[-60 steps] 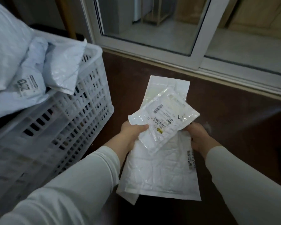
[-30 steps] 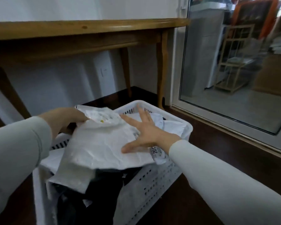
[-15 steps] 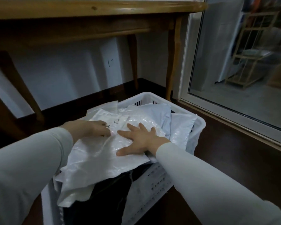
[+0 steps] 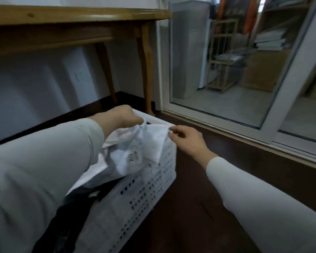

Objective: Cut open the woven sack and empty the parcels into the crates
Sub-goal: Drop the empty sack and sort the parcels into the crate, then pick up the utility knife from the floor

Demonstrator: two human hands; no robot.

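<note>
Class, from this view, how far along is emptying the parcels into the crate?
Done: white parcels pile above the rim of the white crate. In hand: the left hand grips the top parcel; the right hand is at its edge. Left: settling it; the sack is out of view, so remaining parcels cannot be judged.

Parcels heap above the crate's rim, leaving no gap inside along its right edge. Past the far edge the table overhangs low, its leg near the far right corner. The floor lies open between crate and door frame.
</note>
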